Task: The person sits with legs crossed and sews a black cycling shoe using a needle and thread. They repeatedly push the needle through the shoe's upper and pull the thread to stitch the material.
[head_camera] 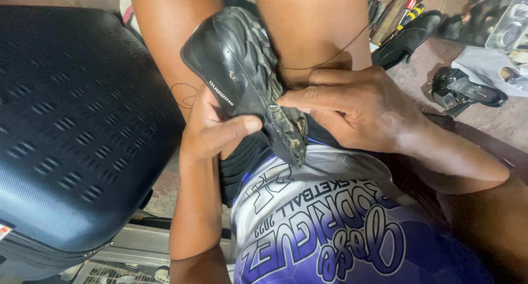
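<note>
- Between the knees, a worn black shoe (242, 75) is held sole outward, heel end up.
- The shoe's lower edge is clasped by the left hand (212, 127), thumb pressed across the sole, the grip closed on it.
- The shoe's frayed side is pinched by the right hand (352, 110), fingers closed; a thin black thread (335, 54) runs upward from there.
- A dark hard suitcase (71, 124) is seen at the left, black sandals (467, 88) on the floor at the right.
</note>
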